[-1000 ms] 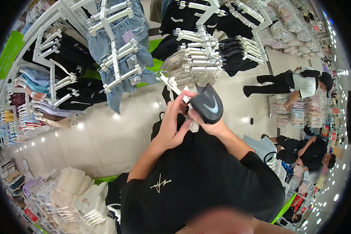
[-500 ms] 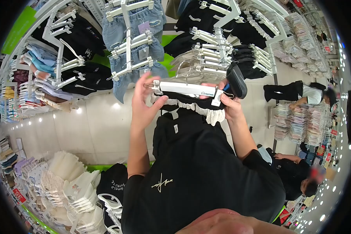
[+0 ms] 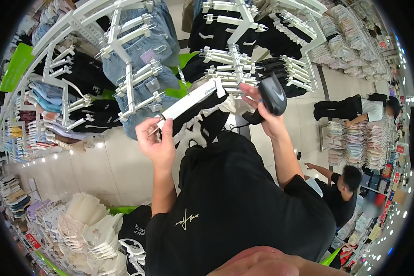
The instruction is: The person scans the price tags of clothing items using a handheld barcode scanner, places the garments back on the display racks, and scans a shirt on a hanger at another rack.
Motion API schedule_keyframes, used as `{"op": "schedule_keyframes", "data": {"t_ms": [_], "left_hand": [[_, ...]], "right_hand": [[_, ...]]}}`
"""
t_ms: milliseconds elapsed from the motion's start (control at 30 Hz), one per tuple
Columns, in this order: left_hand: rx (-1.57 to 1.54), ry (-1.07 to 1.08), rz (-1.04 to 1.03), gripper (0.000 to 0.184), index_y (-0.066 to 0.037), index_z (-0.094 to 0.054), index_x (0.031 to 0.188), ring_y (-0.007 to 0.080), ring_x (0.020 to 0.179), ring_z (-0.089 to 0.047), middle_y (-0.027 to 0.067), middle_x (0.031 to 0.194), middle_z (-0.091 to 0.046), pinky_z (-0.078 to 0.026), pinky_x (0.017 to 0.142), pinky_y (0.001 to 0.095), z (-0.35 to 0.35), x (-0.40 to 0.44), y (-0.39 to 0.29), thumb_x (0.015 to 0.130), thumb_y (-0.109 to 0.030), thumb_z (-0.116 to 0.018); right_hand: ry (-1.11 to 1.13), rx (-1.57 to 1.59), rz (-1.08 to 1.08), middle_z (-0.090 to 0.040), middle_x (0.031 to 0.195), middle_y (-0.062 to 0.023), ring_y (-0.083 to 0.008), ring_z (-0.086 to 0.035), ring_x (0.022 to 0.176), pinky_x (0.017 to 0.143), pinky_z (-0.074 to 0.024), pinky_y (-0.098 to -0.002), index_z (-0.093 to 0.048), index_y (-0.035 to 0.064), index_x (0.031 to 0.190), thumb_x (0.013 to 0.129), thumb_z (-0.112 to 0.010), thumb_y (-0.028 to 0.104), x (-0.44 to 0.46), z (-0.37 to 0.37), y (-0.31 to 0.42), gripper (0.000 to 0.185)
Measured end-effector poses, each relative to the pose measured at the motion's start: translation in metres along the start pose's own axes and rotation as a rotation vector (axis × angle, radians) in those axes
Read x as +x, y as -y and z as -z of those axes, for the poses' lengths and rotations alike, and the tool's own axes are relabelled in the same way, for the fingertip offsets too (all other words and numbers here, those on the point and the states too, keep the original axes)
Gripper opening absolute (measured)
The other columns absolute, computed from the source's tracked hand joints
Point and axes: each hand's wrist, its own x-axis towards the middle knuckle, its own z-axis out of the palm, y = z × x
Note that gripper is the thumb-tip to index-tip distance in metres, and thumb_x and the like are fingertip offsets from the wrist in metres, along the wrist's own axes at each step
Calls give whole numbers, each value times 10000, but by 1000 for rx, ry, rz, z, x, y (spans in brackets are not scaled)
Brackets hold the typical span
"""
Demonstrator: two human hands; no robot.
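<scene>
My left hand is closed around one end of a white clip hanger, thumb on top. The hanger slants up to the right, its metal hook pointing away. Black clothing with a white ruffled edge hangs from its clips; its lower part is partly hidden by my shirt. In my right hand is a black handheld scanner, apart from the hanger's far end. The fingers of that hand are partly spread towards the hanger.
Racks of clipped denim shorts and black bottoms stand ahead. Pale folded or hung clothes are at lower left. One person is at the right; another is beside a clothing display. Tiled floor lies between.
The hanger has tilted, its right end rising away from my right hand, which has let go of it. My left hand has moved down and left. The scanner has turned more upright.
</scene>
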Motion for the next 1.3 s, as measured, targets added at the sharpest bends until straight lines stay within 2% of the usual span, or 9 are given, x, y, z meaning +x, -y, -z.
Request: {"op": "schedule_keyframes", "data": {"t_ms": [167, 267, 333, 433, 567, 633, 800, 1167, 1300], "left_hand": [[-42, 125, -63, 322, -6, -563, 1091, 131, 912, -652, 91, 1047, -642, -535, 798, 265, -54, -12, -15, 872, 22, -798], [-98, 190, -19, 323, -6, -562, 1092, 129, 908, -652, 85, 1045, -634, -533, 795, 263, -83, -15, -9, 873, 20, -798], [-139, 257, 4, 324, -5, -563, 1092, 130, 915, -653, 86, 1051, -631, -533, 790, 262, -104, -20, -10, 873, 16, -800], [3, 376, -143, 353, -10, -583, 1094, 128, 787, -676, 108, 941, -698, -548, 708, 262, -139, -30, -5, 849, -30, -837], [137, 597, -299, 448, 5, -595, 1189, 180, 727, -686, 135, 913, -729, -545, 657, 279, -178, -25, -19, 827, -57, -852], [78, 740, -99, 544, 5, -529, 1318, 188, 804, -694, 137, 969, -726, -552, 711, 301, -188, -29, -24, 857, -31, -815], [170, 1007, -156, 344, 21, -650, 1224, 183, 794, -696, 118, 969, -746, -541, 703, 316, -215, -24, -10, 910, -62, -764], [10, 862, 259, 226, 5, -690, 1144, 97, 754, -626, 57, 853, -706, -512, 697, 262, -216, -21, 9, 932, -59, -731], [22, 817, 353, 209, 18, -697, 1128, 79, 725, -569, 20, 816, -667, -476, 658, 254, -189, -19, 13, 948, -84, -724]], "right_hand": [[83, 3, 91, -343, 1626, -229, -397, -359, 1492, 1139, -373, -496, -548, 14, 1397, 865, -814, 262, -1, 27, 28, 644], [8, 9, 96, -388, 1598, -237, -387, -342, 1505, 1161, -335, -513, -617, 14, 1328, 853, -818, 264, -5, 57, 31, 573], [-97, 60, 120, -582, 1432, -179, -354, -468, 1419, 1189, -286, -488, -637, 26, 1287, 867, -779, 193, -7, 73, 29, 473], [-195, 143, 48, -686, 1191, -97, -247, -600, 1212, 1109, -390, -423, -570, 27, 1339, 882, -725, 97, -9, 86, 37, 488], [-442, 252, 35, -640, 1074, -68, -228, -610, 1095, 1005, -481, -415, -621, 26, 1221, 906, -676, 48, -19, 134, 27, 321], [-428, 273, 61, -633, 1052, -93, -291, -614, 1150, 1025, -479, -447, -611, 5, 1135, 910, -658, 49, -22, 157, 32, 234], [-432, 254, 131, -623, 1039, -112, -359, -613, 1186, 1084, -451, -509, -580, -8, 1162, 909, -648, 40, -27, 195, 42, 267], [-166, 223, -51, -673, 1014, -134, -415, -611, 1142, 1047, -427, -525, -642, 13, 1151, 791, -799, 179, -16, 205, 9, 426], [-70, 270, -72, -697, 1096, -165, -282, -632, 1089, 1001, -443, -410, -612, 29, 1231, 794, -772, 120, 1, 186, 0, 475]]}}
